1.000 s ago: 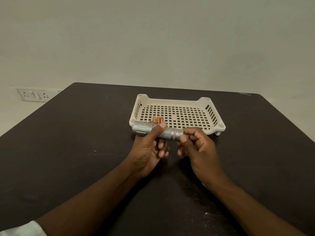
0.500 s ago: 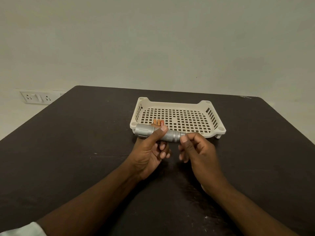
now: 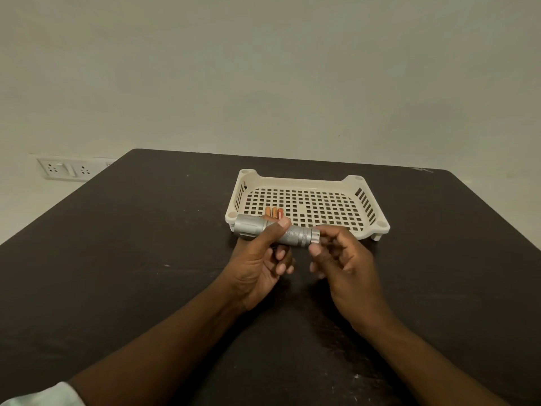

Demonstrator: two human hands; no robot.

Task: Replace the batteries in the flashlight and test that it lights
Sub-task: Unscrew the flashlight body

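A silver flashlight (image 3: 295, 235) lies level above the table, its wide head to the left and its tail cap (image 3: 314, 236) to the right. My left hand (image 3: 260, 265) grips the barrel, thumb on top. My right hand (image 3: 342, 265) pinches the tail cap between thumb and fingertips. Behind the flashlight, three orange batteries (image 3: 274, 212) lie side by side in the front left of a cream perforated tray (image 3: 366, 200); their near ends are hidden by the flashlight.
The tray stands on a dark table (image 3: 131, 259) that fills the lower view. A white wall socket panel (image 3: 64, 169) sits on the wall beyond the table's left edge. A pale sleeve cuff (image 3: 44, 395) shows at the bottom left.
The flashlight and both hands stay in nearly the same place. My right fingers have shifted their hold around the tail cap, which now shows more clearly.
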